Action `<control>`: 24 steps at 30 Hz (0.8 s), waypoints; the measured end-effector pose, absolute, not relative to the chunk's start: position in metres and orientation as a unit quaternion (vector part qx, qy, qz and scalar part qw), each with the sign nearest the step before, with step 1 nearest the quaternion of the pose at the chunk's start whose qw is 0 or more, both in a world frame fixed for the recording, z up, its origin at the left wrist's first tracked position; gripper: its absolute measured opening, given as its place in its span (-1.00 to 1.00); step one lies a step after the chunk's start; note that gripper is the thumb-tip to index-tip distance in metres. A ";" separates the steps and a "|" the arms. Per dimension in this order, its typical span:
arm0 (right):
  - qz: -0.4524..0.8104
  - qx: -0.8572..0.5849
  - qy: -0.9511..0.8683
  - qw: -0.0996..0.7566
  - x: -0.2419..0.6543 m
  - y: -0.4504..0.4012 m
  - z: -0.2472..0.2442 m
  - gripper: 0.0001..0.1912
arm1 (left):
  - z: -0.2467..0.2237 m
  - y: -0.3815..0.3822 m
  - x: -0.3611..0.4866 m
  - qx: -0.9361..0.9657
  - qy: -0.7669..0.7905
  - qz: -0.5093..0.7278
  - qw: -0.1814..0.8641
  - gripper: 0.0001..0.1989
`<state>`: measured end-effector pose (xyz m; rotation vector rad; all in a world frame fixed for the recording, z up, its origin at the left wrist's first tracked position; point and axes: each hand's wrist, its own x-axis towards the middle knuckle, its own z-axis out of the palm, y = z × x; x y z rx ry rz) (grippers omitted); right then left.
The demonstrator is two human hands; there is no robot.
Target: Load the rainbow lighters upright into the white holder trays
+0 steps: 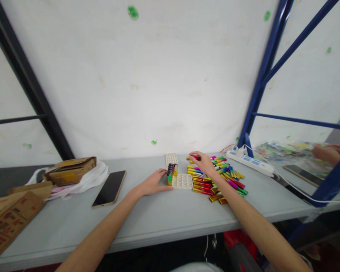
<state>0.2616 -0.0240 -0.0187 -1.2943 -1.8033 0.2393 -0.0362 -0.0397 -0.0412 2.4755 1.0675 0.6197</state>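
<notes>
A white tray (183, 181) with round hollows lies on the grey table, several shiny lighters (169, 177) standing upright at its left end. My left hand (155, 183) is beside that end, thumb and fingers apart around the tray's corner, holding nothing. Over the back of a pile of metallic coloured lighters (204, 186), my right hand (201, 161) pinches a reddish lighter (195, 156) with a dark end. A second white tray (171, 158) lies behind the first, near the wall.
A phone (109, 189) lies at the left, with cardboard boxes (70, 170) and a white plastic bag (95, 177) beyond it. At the right are a power strip (251, 162) and a blue metal frame (257, 90). Another person's hand (327, 153) shows at the far right.
</notes>
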 end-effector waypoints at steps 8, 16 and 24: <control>0.329 -0.419 -0.701 0.474 0.229 -0.035 -0.026 -0.48 | -0.041 -0.040 -0.035 0.879 0.376 0.219 0.195 -0.22; 0.361 -0.438 -0.681 0.462 0.208 -0.047 -0.030 -0.50 | -0.039 -0.042 -0.035 0.876 0.373 0.225 0.207 -0.23; 0.252 -0.475 -0.707 0.460 0.205 -0.053 -0.027 -0.37 | -0.039 -0.042 -0.035 0.879 0.369 0.224 0.204 -0.26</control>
